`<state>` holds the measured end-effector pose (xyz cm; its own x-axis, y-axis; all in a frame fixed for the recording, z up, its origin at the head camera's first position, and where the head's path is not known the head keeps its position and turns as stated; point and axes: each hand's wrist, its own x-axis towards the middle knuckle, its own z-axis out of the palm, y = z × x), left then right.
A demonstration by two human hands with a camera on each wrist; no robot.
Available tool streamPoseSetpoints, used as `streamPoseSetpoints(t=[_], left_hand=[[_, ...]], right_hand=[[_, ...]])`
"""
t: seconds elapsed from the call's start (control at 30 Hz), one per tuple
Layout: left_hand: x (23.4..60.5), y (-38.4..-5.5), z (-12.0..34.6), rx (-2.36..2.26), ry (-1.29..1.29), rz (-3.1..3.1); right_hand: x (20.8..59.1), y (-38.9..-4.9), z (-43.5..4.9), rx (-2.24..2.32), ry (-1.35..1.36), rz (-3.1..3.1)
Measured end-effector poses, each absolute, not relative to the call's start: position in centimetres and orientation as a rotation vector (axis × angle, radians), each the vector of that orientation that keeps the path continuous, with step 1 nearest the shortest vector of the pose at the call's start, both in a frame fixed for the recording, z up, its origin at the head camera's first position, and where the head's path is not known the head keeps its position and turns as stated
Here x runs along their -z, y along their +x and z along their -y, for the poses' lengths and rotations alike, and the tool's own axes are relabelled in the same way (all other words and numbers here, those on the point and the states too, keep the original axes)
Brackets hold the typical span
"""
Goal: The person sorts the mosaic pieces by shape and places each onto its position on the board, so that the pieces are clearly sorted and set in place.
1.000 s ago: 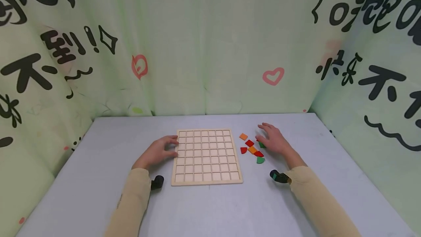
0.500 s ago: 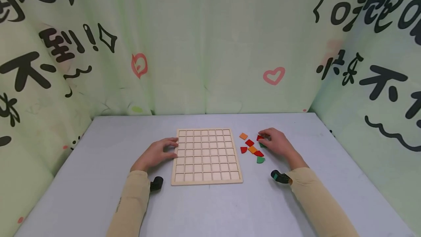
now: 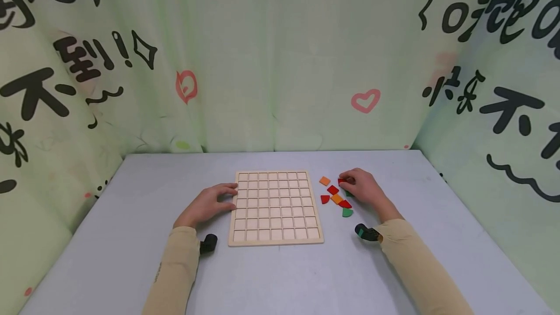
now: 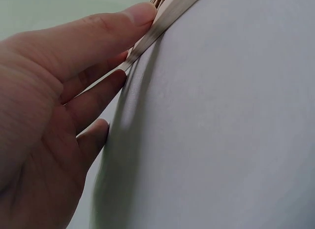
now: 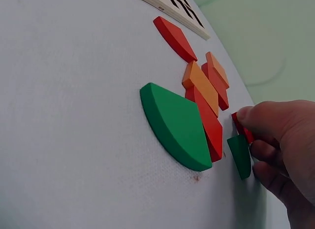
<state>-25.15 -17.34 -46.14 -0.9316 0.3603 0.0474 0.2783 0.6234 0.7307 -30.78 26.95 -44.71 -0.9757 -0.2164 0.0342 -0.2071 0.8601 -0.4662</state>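
Observation:
My left hand point(image 3: 210, 205) rests at the left edge of a wooden grid board point(image 3: 275, 243), its fingers extended and spread. In the left wrist view the thumb point(image 4: 140, 15) lies against the board's rim point(image 4: 167, 17). My right hand point(image 3: 365, 188), right of the board, pinches a small red tile point(image 5: 245, 133) between thumb and fingers. The hand covers part of that tile. A green tile point(image 5: 239, 156) lies just under the fingers, close against the red one.
Beside the board's right edge lie two orange tiles point(image 3: 324, 181), several red tiles point(image 3: 333, 190) and a green curved-edge tile point(image 3: 347, 213). Everything is on a white table point(image 3: 280, 281), with a printed curtain point(image 3: 306, 62) behind it and at both sides.
My right hand has come down from hovering with spread fingers, closed on the red tile, and shifted it slightly left. The left hand stays at the board's edge.

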Motion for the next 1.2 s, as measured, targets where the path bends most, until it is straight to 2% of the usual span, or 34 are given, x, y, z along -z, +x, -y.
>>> streamPoseSetpoints(t=[0.7, 1.2], left_hand=[[46.3, -25.2, 17.4, -1.228, 0.506, -2.719], [46.0, -24.9, 17.4, -1.227, 0.513, -2.720]], right_hand=[[44.8, -30.9, -26.9, 0.767, -0.427, -3.018], [44.0, -31.3, -22.8, 1.021, -0.350, -3.002]])
